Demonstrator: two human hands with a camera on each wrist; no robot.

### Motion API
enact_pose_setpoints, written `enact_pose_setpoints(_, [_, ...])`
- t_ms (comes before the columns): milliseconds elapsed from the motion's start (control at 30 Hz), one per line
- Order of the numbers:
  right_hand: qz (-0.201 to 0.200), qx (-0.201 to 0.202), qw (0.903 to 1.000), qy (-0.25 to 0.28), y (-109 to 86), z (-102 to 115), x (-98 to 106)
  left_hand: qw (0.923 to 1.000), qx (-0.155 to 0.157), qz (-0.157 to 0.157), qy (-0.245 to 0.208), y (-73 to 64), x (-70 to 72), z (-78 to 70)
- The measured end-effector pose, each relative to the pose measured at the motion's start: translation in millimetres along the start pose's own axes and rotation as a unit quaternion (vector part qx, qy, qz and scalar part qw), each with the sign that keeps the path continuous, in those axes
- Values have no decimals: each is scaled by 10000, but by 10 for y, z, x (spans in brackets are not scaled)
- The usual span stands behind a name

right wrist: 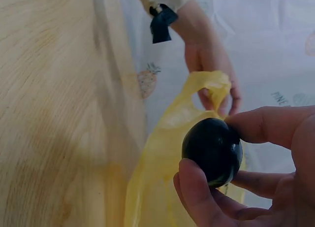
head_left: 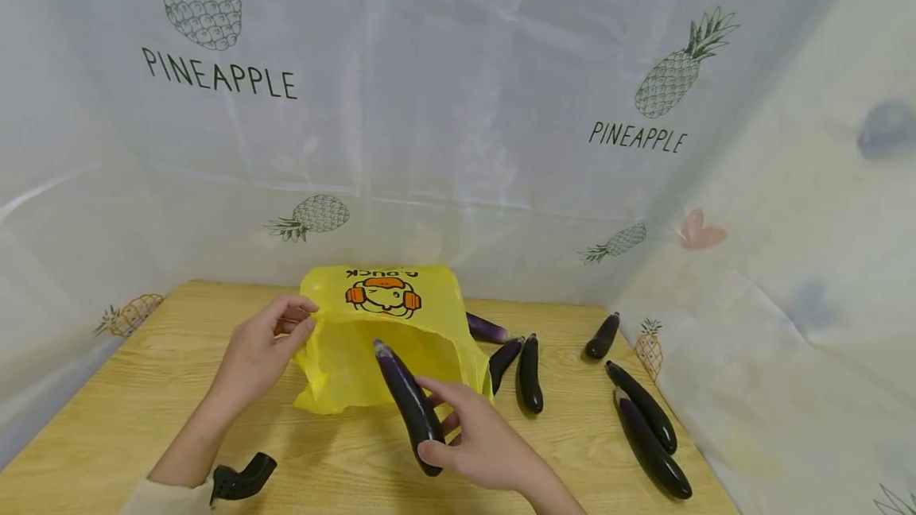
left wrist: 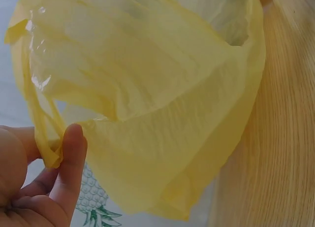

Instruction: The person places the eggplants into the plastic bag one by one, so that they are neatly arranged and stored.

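A person's left hand (head_left: 268, 344) has its grip clamped on the left edge of a yellow plastic bag (head_left: 390, 332); the left wrist view shows thumb and fingers pinching a handle loop (left wrist: 47, 133). The bag lies toward the far side of the wooden tabletop (head_left: 343, 459), its mouth gaping toward the near side, with a winking cartoon duck print (head_left: 384, 296) in orange earmuffs upside down on its upper panel.

The right hand (head_left: 475, 435) has its grip clamped round a dark purple eggplant (head_left: 409, 408), thumb on one side and fingers on the other. This eggplant is tilted, its stem end pointing far and slightly left in front of the bag's mouth, its rounded end on the near side.

Just right of the bag are three more eggplants (head_left: 530, 376), two of them partly hidden by it. Another group of three eggplants (head_left: 647, 443) lies near the right edge, two touching and one farther back. A black wrist mount (head_left: 243, 478) sits by the left sleeve (head_left: 168, 497). Behind the tabletop hangs a pale sheet (head_left: 444, 125) printed with pineapples and the word PINEAPPLE.
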State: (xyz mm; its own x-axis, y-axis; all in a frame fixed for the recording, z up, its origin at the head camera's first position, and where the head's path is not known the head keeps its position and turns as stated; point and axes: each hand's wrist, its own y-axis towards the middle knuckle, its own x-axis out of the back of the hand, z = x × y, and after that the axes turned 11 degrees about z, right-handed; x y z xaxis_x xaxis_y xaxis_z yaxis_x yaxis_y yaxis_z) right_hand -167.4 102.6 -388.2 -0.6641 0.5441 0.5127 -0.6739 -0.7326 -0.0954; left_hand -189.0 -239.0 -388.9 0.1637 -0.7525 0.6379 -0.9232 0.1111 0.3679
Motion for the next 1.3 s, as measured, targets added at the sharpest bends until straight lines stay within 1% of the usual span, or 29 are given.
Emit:
enact_pose_setpoints(67, [-20,13,10000,2,76,-37,-33,10000,-73,-12,38,-1,3,0])
enact_pose_setpoints(167, [-74,38,9999,-59,221,-64,-77,9999,-81,41,103,-14,14,10])
enact_pose_setpoints(367, [-364,-80,9991,-189,635,-102,-180,9993,-158,40,323,-26,20,14])
enact_pose_setpoints(467, [-528,-140,9984,-146,827,-121,-243,9996,-107,120,240,-23,18,14])
enact_pose_setpoints(600, [-742,-211,9969,-155,1032,-113,-318,9996,-40,274,40,-16,14,6])
enact_pose_setpoints(733, [-919,-266,9952,-201,1184,-61,-379,9994,-107,309,-58,-6,6,-7])
enact_pose_setpoints(900, [-1192,-343,9917,-337,1344,7,-424,9992,-283,262,52,9,-6,-1])
enact_pose_setpoints(1033, [-1395,-330,9884,-505,1494,22,-442,9989,-368,269,122,20,-11,13])
enact_pose_setpoints(1200, [-1426,-320,9856,-851,1665,-42,-500,9985,-430,329,122,36,-15,25])
enact_pose_setpoints(1300, [-1330,-444,9849,-1012,1738,-110,-546,9983,-454,335,144,44,-18,27])
